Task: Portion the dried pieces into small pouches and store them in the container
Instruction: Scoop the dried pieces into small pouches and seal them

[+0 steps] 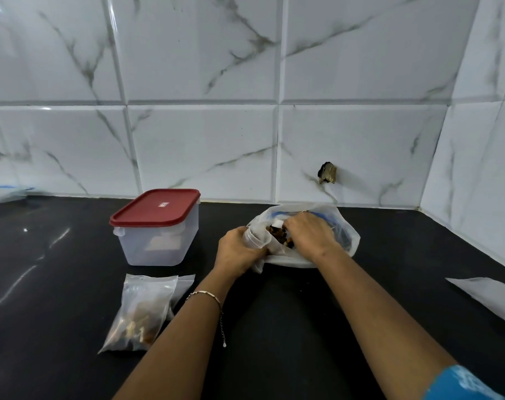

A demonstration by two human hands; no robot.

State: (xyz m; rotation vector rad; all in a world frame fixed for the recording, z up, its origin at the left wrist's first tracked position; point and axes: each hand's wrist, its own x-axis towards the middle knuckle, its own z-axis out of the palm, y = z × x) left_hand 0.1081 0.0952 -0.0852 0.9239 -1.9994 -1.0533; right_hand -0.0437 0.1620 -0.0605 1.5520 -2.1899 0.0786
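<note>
A large clear plastic bag [340, 226] of brown dried pieces [278, 236] lies on the black counter. My left hand [238, 249] grips a small clear pouch [257, 239] at the bag's mouth. My right hand [310, 233] reaches into the bag with curled fingers over the dried pieces. A filled small pouch [138, 310] lies flat at the front left. The translucent container [156, 241] with a red lid [156, 207] stands closed to the left of the bag.
An empty small pouch [184, 284] peeks out beside the filled one. A white plastic sheet [488, 295] lies at the right counter edge. Tiled walls close the back and right side, with a hole in the wall [327, 173].
</note>
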